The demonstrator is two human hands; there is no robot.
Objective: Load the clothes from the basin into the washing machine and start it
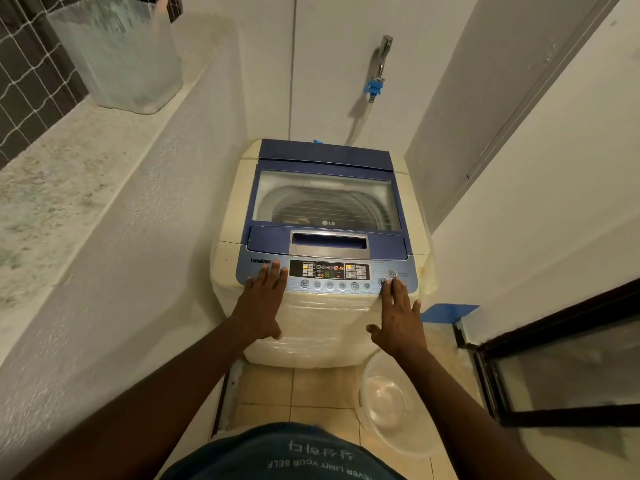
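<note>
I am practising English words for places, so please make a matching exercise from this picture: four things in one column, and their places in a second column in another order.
Things:
1. basin
2. left hand
3. right hand
4. tap

Places:
A. on the wall behind the washing machine
B. fingertips at the round button on the right of the control panel
C. on the floor, right of the machine
D. flat on the left end of the panel

Pairs: 1-C, 2-D, 3-B, 4-A
</note>
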